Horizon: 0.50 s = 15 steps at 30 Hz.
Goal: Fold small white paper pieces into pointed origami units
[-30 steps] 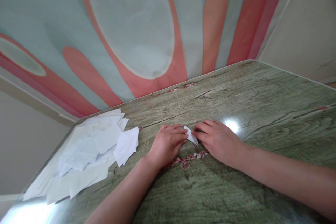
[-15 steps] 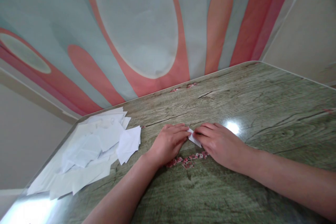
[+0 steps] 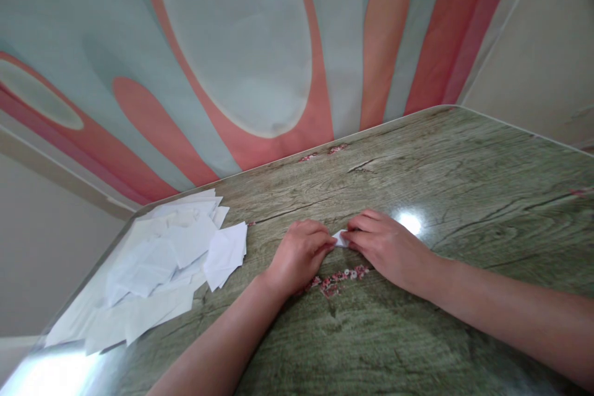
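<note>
A small folded piece of white paper (image 3: 340, 239) lies low over the table between my hands, most of it covered by fingers. My left hand (image 3: 304, 253) pinches its left end between thumb and fingertips. At its right end, the fingers of my right hand (image 3: 387, 247) are closed on the paper too. To the left of my left hand is a small stack of white paper squares (image 3: 226, 253), beside a wide, loose pile of white paper sheets (image 3: 153, 266).
The wood-patterned table (image 3: 440, 185) has printed pink flowers and a bright light reflection right of my hands. A wall covering (image 3: 241, 74) with red and pale blue shapes rises behind its far edge.
The folded paper has turned between my fingers, and less of it shows. My right-hand fingers have shifted slightly up and left. The paper piles stay as they were.
</note>
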Each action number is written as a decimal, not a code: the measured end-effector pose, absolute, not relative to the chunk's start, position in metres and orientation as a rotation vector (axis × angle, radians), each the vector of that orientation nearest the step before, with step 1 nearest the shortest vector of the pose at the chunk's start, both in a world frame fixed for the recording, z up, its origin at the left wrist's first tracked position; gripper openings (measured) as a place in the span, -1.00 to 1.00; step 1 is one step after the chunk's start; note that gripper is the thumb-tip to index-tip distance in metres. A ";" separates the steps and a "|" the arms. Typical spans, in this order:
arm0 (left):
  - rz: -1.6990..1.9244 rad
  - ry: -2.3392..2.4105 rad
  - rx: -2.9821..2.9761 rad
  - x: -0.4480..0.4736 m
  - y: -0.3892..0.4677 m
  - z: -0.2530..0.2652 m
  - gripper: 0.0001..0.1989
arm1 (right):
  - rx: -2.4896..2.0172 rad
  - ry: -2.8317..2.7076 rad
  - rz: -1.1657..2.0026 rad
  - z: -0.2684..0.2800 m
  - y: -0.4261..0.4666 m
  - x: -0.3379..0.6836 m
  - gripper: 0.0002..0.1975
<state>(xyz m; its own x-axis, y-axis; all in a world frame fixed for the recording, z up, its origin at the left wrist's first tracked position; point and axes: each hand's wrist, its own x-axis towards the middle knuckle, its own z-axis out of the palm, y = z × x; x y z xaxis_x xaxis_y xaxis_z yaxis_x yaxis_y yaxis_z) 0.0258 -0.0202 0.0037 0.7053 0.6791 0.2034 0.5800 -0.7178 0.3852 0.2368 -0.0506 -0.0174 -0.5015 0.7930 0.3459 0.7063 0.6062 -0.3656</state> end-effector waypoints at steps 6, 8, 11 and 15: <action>0.509 1.110 2.489 0.033 -0.024 0.004 -0.93 | -1.248 -2.213 0.357 -0.019 -0.049 0.238 -0.80; 0.520 1.167 2.409 0.036 -0.024 0.004 -0.91 | -1.300 -2.171 0.409 -0.019 -0.048 0.238 -0.76; 0.500 1.225 2.314 0.040 -0.023 0.006 -0.68 | -1.296 -2.133 0.523 -0.018 -0.046 0.238 -0.72; 0.419 1.173 2.242 0.042 -0.020 0.011 -0.84 | -1.166 -2.079 0.711 -0.013 -0.044 0.235 -0.74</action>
<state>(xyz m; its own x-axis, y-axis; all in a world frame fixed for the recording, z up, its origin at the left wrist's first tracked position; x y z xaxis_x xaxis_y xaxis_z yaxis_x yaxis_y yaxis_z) 0.0419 -0.0201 0.0109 0.5662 0.8241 0.0132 0.6459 -0.4536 0.6141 0.2347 -0.0444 -0.0134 -0.3992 0.8768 0.2680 0.5288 0.4590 -0.7139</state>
